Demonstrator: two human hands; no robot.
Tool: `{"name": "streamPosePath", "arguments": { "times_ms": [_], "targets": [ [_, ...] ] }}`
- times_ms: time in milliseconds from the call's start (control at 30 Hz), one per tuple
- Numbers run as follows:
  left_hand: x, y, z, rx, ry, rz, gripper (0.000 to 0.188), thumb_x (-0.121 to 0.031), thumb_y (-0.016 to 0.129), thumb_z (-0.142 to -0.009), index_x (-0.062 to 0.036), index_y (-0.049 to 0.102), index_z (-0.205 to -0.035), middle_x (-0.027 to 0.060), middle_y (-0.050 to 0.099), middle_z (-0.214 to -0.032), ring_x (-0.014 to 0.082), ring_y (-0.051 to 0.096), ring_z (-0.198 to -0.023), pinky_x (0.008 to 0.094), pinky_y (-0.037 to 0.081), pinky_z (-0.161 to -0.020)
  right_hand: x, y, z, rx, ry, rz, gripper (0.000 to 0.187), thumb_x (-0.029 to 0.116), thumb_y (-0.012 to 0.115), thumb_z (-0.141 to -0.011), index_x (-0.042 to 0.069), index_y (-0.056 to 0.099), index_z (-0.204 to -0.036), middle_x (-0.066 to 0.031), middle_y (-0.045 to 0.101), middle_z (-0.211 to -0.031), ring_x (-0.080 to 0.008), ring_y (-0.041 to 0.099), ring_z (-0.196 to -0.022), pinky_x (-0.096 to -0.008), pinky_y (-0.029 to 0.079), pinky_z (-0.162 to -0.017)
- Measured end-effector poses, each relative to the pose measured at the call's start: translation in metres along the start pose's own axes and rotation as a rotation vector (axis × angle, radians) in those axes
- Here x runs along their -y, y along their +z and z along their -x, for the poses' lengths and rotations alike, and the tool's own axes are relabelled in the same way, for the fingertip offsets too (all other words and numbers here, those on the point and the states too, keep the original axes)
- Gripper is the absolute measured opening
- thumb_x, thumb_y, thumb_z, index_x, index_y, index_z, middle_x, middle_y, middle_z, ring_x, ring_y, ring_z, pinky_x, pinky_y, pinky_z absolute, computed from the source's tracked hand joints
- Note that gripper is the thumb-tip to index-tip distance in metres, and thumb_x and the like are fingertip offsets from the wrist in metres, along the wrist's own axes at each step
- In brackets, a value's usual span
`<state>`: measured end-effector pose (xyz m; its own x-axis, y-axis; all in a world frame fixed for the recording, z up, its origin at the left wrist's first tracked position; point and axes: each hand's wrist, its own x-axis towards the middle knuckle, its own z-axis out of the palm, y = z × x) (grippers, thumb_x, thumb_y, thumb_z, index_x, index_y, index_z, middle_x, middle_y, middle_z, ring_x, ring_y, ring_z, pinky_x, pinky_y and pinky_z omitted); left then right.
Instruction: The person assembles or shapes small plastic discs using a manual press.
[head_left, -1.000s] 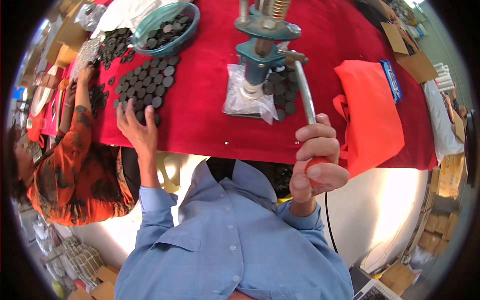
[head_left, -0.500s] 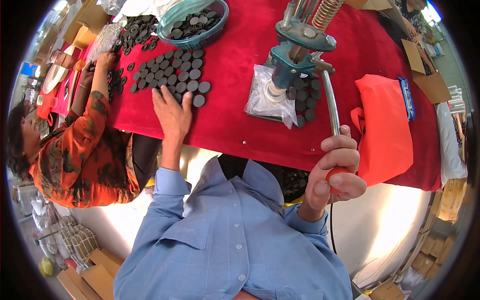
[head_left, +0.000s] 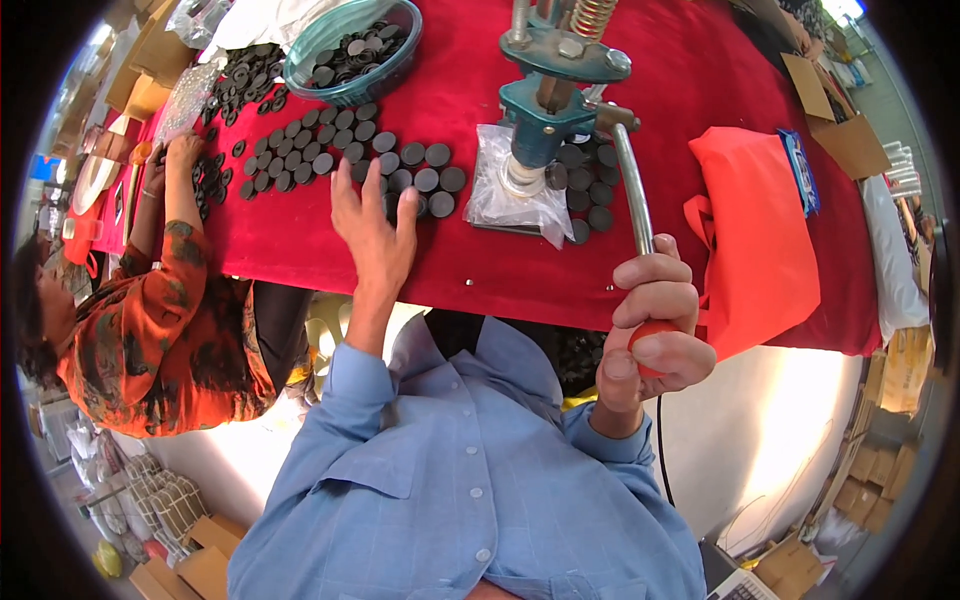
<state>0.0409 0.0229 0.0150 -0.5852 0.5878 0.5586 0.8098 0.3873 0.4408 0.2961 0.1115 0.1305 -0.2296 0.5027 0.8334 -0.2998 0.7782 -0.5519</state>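
My right hand point(head_left: 655, 325) is wrapped round the red ball knob point(head_left: 652, 346) and lower end of a steel press lever point(head_left: 634, 190). The lever belongs to a green hand press point(head_left: 540, 120) whose ram comes down on clear plastic film point(head_left: 487, 195) over its base. My left hand point(head_left: 376, 235) has its fingers spread over the near edge of a group of flat black discs point(head_left: 452, 179); the fingertips hide some of them, and I cannot tell how firmly they touch. More black discs point(head_left: 580, 180) lie to the right of the press ram.
A teal plastic basin point(head_left: 300, 75) holds black pieces, with loose black rings point(head_left: 240, 85) beside it. An orange-red bag point(head_left: 760, 240) lies right of the lever. At the left, another person point(head_left: 170, 320) reaches over the red tablecloth point(head_left: 430, 265). Cardboard box point(head_left: 845, 140) at far right.
My left hand has moved right along the table, and several discs have slid right with it toward the press. My right hand stays on the lever knob. The whole view has shifted slightly.
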Motion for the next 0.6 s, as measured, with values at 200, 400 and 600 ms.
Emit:
{"name": "streamPosePath", "arguments": {
  "times_ms": [200, 400, 600],
  "targets": [
    [-0.033, -0.016, 0.016, 0.143, 0.173, 0.023, 0.048, -0.019, 0.083, -0.079, -0.0154, 0.069, -0.125, 0.007, 0.058, -0.12, 0.0285, 0.051, -0.107, 0.0427, 0.039, -0.09, -0.004, 0.001, -0.001, -0.039, -0.028, -0.032, 0.023, 0.026, 0.071, -0.086, 0.021, 0.052, -0.098, -0.0051, 0.056, -0.082, -0.0284, 0.064, -0.084, -0.0554, 0.04, -0.101],
    [-0.033, -0.007, 0.015, 0.234, 0.26, 0.022, 0.041, -0.012, 0.081, -0.077, -0.0123, 0.07, -0.116, 0.0066, 0.062, -0.123, 0.0281, 0.056, -0.102, 0.0404, 0.044, -0.084, -0.003, -0.004, -0.009, 0.038, -0.031, -0.036, 0.019, 0.033, 0.065, -0.091, 0.019, 0.052, -0.092, -0.0052, 0.056, -0.08, -0.0285, 0.064, -0.084, -0.0544, 0.04, -0.098],
    [-0.028, -0.004, 0.018, 0.206, 0.243, 0.143, 0.029, -0.003, 0.076, -0.079, -0.0081, 0.072, -0.107, 0.0097, 0.066, -0.122, 0.0312, 0.062, -0.099, 0.0409, 0.05, -0.084, -0.01, 0.008, 0.005, -0.115, -0.104, -0.074, 0.024, 0.041, 0.058, -0.097, 0.018, 0.052, -0.096, -0.0051, 0.056, -0.081, -0.0279, 0.065, -0.085, -0.0535, 0.041, -0.092]
  ]
}}
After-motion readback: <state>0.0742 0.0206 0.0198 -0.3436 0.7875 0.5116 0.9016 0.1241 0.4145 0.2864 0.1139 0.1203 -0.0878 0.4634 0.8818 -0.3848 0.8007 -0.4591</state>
